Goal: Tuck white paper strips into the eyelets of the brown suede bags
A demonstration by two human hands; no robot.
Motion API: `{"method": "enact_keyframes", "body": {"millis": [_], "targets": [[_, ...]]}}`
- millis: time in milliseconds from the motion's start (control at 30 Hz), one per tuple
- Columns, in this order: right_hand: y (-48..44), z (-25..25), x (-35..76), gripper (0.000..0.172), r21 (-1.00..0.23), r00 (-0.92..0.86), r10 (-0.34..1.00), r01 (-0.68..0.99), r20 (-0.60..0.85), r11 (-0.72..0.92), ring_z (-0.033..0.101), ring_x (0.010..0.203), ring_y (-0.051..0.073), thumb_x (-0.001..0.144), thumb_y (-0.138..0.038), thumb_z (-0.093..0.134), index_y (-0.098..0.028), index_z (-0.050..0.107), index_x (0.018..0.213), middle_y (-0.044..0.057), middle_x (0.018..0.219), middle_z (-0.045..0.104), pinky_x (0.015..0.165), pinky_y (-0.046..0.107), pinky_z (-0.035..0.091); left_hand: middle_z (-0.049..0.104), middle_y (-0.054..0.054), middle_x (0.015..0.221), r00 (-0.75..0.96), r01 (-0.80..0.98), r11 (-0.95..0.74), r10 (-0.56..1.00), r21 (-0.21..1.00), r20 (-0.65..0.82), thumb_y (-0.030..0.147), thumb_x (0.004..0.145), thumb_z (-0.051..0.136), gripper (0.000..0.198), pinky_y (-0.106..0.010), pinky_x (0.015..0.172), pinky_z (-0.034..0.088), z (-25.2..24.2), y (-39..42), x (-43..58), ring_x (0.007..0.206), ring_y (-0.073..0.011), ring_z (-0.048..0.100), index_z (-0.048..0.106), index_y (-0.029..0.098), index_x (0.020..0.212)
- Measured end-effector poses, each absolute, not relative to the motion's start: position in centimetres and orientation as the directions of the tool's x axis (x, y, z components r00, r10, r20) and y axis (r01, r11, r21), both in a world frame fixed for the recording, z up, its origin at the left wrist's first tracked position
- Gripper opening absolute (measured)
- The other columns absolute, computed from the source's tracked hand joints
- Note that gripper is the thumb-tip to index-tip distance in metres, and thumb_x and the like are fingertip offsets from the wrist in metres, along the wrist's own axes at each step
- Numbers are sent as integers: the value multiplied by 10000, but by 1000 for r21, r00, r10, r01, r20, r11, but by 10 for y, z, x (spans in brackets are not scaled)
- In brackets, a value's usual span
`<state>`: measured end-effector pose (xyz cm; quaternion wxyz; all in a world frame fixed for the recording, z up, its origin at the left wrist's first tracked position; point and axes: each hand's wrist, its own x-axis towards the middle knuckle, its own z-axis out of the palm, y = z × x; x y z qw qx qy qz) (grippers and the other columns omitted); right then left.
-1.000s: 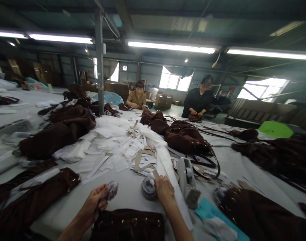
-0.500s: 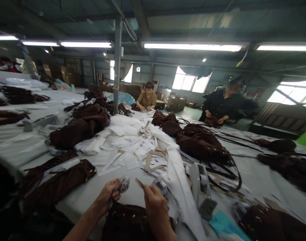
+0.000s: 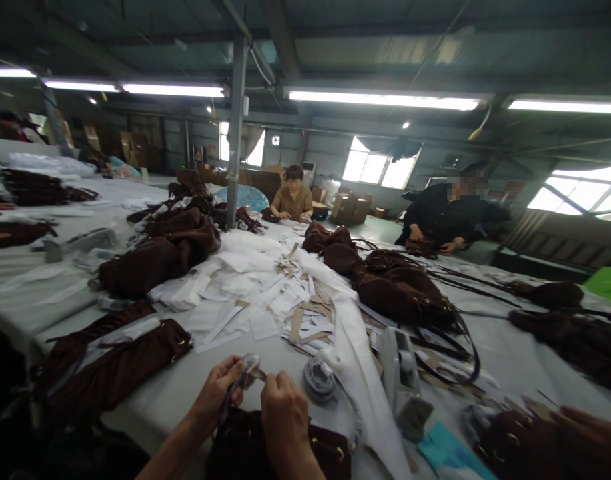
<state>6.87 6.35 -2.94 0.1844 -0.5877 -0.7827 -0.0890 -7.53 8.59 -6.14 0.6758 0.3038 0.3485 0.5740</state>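
My left hand point(image 3: 218, 395) is closed on a small clear plastic packet point(image 3: 246, 369) held above the table's near edge. My right hand point(image 3: 284, 413) is pinched on a thin brown strip point(image 3: 258, 375) that meets the packet. Both hands hover over a dark brown bag with metal eyelets point(image 3: 280, 453) lying right in front of me. A grey roll point(image 3: 319, 381) lies just right of my hands, beside a long white cloth point(image 3: 358, 373).
A white tape dispenser point(image 3: 401, 380) stands right of the roll, with a blue sheet point(image 3: 448, 450) near it. Brown bags point(image 3: 400, 290) and paper scraps point(image 3: 265, 300) cover the grey table point(image 3: 515, 353). Two people work at the far side. A steel post point(image 3: 235, 133) rises mid-table.
My right hand left the grey roll, picked up a brown strip and came in to meet the packet in my left hand. The view swung slightly left.
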Motion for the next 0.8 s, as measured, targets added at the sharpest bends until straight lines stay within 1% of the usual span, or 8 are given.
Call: {"method": "enact_keyframes", "body": {"millis": [167, 267, 400, 533, 600, 733, 800], "targets": [[55, -31, 58, 278, -14, -250, 869, 959, 426, 283, 638, 649, 207, 695, 90, 560, -180, 620, 728, 45, 705, 637, 512, 267, 462, 584, 49, 571, 33, -498, 106, 994, 861, -103, 461, 719, 735, 349, -152, 341, 273, -63, 84, -76, 320, -23, 403, 578, 161, 803], [54, -33, 57, 283, -17, -251, 849, 956, 466, 292, 629, 621, 200, 664, 96, 569, -181, 612, 705, 36, 680, 631, 498, 264, 457, 596, 37, 585, 34, -491, 109, 994, 865, -106, 458, 716, 737, 345, -152, 338, 281, -61, 83, -76, 330, -28, 420, 576, 156, 760], [54, -41, 60, 240, -27, -318, 776, 918, 545, 395, 608, 612, 195, 674, 38, 625, -199, 596, 699, 16, 673, 619, 497, 273, 443, 597, 29, 568, 38, -566, 127, 991, 814, -128, 428, 693, 765, 342, -143, 340, 279, -60, 83, -76, 323, -12, 380, 590, 139, 749], [53, -46, 62, 214, -8, -349, 727, 899, 591, 438, 582, 604, 190, 698, -4, 649, -208, 589, 720, 6, 679, 605, 496, 289, 414, 493, 72, 476, 36, -678, 162, 982, 717, -188, 382, 647, 814, 352, -128, 346, 261, -65, 85, -78, 330, 5, 316, 586, 122, 714], [53, -43, 64, 216, 10, -366, 733, 897, 573, 441, 574, 615, 188, 708, -2, 650, -207, 590, 741, 6, 689, 603, 503, 291, 403, 469, 80, 472, 43, -692, 173, 979, 701, -200, 362, 634, 826, 354, -123, 351, 260, -66, 86, -79, 340, 11, 297, 580, 118, 702], [59, -27, 70, 177, 54, -426, 774, 888, 468, 456, 574, 668, 195, 758, -23, 638, -188, 607, 815, 24, 741, 614, 532, 299, 404, 591, 7, 584, 99, -667, 213, 975, 714, -199, 356, 690, 789, 320, -123, 349, 251, -66, 85, -81, 349, 18, 310, 598, 108, 754], [63, -18, 73, 147, 68, -463, 776, 873, 428, 483, 574, 691, 199, 776, -44, 634, -182, 610, 820, 33, 753, 614, 536, 303, 403, 612, -8, 604, 116, -652, 225, 973, 724, -198, 372, 699, 779, 323, -121, 352, 254, -65, 85, -81, 351, 18, 316, 605, 109, 770]]}}
